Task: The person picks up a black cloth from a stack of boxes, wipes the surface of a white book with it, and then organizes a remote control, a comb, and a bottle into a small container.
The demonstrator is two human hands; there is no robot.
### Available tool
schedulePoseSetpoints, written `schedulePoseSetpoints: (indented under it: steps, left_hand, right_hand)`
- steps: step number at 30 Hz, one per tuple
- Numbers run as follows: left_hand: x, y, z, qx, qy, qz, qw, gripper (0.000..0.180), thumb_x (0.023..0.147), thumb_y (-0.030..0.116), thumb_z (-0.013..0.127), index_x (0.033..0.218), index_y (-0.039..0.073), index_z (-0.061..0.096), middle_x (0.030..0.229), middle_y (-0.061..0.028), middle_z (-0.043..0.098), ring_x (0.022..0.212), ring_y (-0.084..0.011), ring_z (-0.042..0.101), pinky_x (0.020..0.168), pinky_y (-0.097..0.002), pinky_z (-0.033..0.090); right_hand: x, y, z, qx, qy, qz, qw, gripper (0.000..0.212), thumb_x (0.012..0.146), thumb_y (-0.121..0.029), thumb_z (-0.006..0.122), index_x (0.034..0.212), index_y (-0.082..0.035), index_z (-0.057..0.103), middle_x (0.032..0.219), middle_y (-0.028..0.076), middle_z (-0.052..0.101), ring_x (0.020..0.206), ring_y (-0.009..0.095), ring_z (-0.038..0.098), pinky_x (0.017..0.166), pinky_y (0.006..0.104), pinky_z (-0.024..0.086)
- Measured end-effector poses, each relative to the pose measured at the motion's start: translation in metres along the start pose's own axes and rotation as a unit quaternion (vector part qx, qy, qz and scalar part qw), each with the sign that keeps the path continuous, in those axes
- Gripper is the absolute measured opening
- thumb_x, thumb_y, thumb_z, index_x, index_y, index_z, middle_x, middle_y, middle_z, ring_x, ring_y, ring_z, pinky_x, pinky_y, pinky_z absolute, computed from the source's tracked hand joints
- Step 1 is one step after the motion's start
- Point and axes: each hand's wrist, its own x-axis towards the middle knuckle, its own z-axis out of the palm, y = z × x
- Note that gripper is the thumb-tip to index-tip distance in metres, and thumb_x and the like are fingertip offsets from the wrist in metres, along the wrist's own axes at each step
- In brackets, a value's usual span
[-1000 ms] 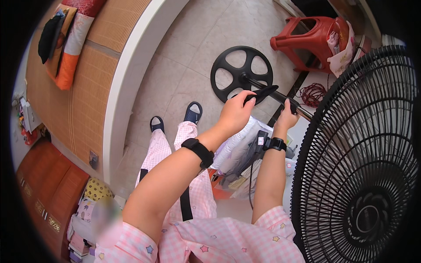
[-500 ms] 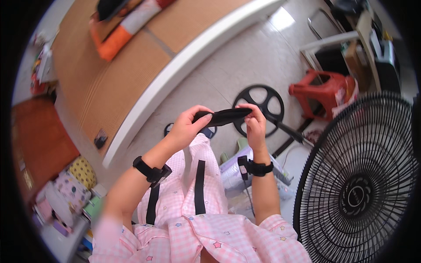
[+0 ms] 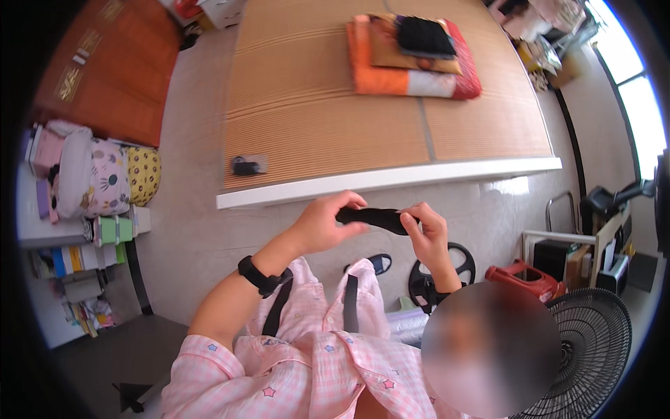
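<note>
A narrow folded strip of black cloth [image 3: 377, 218] is stretched between my two hands, in front of my knees. My left hand [image 3: 324, 225] curls round its left end, thumb below and fingers above. At the other end, my right hand [image 3: 429, 234] pinches the cloth between thumb and fingers. Whether the cloth is a sock or another small garment I cannot tell. A black band with a small device [image 3: 259, 277] is on my left wrist; the right forearm is partly covered by a blurred patch.
Ahead stands a mat-covered bed [image 3: 314, 126] with a white edge [image 3: 391, 183]. On it lie folded orange and red bedding [image 3: 380, 80], black clothing [image 3: 424, 36] and a small dark item in clear wrap [image 3: 248, 165]. A black fan [image 3: 593, 335] and red stool [image 3: 523, 279] stand right.
The view has swung left, bringing the bed straight ahead and the fan farther to the right. My left thumb and fingers have spread farther apart at the cloth's end; the cloth stays between both hands.
</note>
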Motion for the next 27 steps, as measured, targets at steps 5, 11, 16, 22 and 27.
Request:
schedulePoseSetpoints:
  steps: [5, 11, 16, 22, 27]
  left_hand:
    - [-0.069, -0.034, -0.105, 0.115, -0.007, 0.013, 0.993, 0.018, 0.077, 0.020, 0.068, 0.090, 0.008, 0.064, 0.078, -0.0094, 0.060, 0.072, -0.0301, 0.059, 0.062, -0.0376, 0.047]
    - [-0.140, -0.069, -0.239, 0.088, 0.121, 0.005, 0.989, 0.014, 0.079, 0.015, 0.066, 0.089, 0.006, 0.062, 0.081, -0.0099, 0.062, 0.074, -0.0307, 0.060, 0.062, -0.0367, 0.047]
    - [-0.188, -0.083, -0.333, 0.035, 0.213, -0.056, 0.975, 0.013, 0.081, 0.010, 0.065, 0.092, 0.005, 0.062, 0.077, -0.0115, 0.064, 0.065, -0.0264, 0.060, 0.059, -0.0320, 0.047]
    - [-0.229, -0.106, -0.406, 0.059, 0.326, -0.108, 0.937, 0.014, 0.084, 0.011, 0.063, 0.093, 0.001, 0.062, 0.074, -0.0158, 0.063, 0.060, -0.0248, 0.060, 0.056, -0.0304, 0.046]
    - [-0.231, -0.157, -0.463, 0.123, 0.359, -0.164, 0.911, 0.012, 0.083, 0.009, 0.064, 0.089, -0.002, 0.061, 0.071, -0.0124, 0.063, 0.062, -0.0150, 0.058, 0.059, -0.0272, 0.046]
  right_hand:
    - [0.040, -0.057, 0.127, -0.035, -0.102, -0.116, 0.987, 0.007, 0.082, -0.006, 0.064, 0.081, 0.001, 0.064, 0.068, 0.011, 0.058, 0.063, 0.023, 0.052, 0.059, 0.0296, 0.042]
    - [0.089, -0.091, 0.268, 0.144, -0.283, 0.101, 0.943, 0.031, 0.084, -0.021, 0.067, 0.106, -0.001, 0.057, 0.102, 0.006, 0.058, 0.092, 0.011, 0.053, 0.076, 0.0245, 0.045]
    - [0.139, -0.123, 0.366, 0.085, -0.463, 0.057, 0.881, 0.045, 0.078, -0.018, 0.072, 0.117, -0.002, 0.055, 0.111, 0.005, 0.059, 0.102, 0.017, 0.053, 0.089, 0.0321, 0.043]
    - [0.171, -0.123, 0.479, 0.027, -0.431, -0.073, 0.899, 0.024, 0.087, -0.023, 0.062, 0.092, 0.000, 0.060, 0.073, 0.019, 0.060, 0.066, 0.032, 0.058, 0.059, 0.0372, 0.045]
    - [0.190, -0.111, 0.567, -0.001, -0.360, -0.120, 0.925, 0.023, 0.087, -0.022, 0.061, 0.079, -0.002, 0.053, 0.061, 0.020, 0.055, 0.056, 0.040, 0.054, 0.049, 0.0417, 0.043]
